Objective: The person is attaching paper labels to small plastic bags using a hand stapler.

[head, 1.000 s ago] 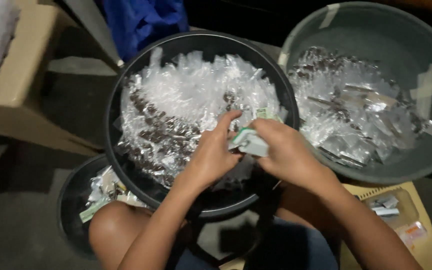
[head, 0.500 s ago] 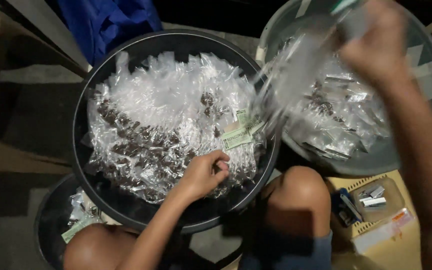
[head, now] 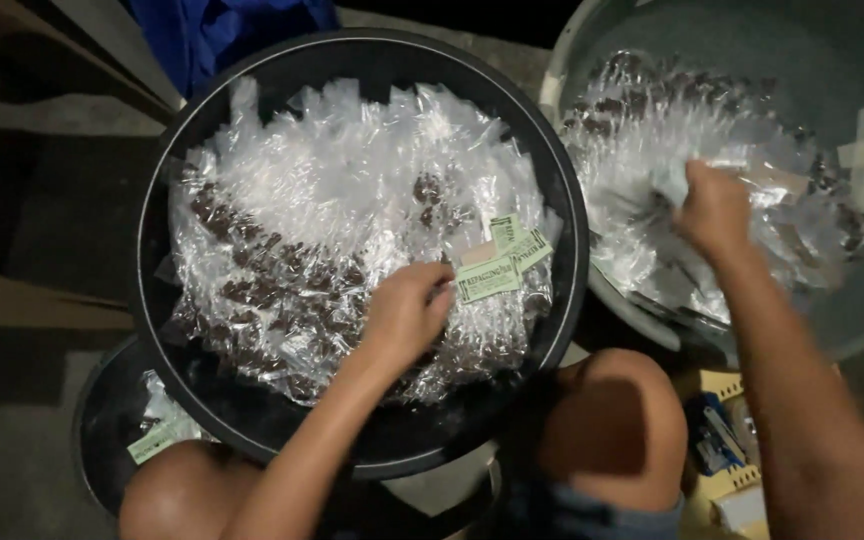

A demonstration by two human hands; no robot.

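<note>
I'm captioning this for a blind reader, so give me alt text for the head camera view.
Seen from above, a person's left hand rests on clear packets heaped in a black basin, beside small green paper labels. Their right hand reaches into more packets in a grey basin to the right.

Clear packets, black basin: small see-through plastic packets [head: 332,210] with dark brown contents, heaped across the basin.
Paper labels: pale green rectangular slips [head: 497,265] with dark print, lying on the heap just beside the left hand [head: 407,310].
Clear packets, grey basin: similar packets [head: 652,150], piled under the right hand [head: 717,205].
Lower basin: one green slip [head: 150,447] among packets.
</note>
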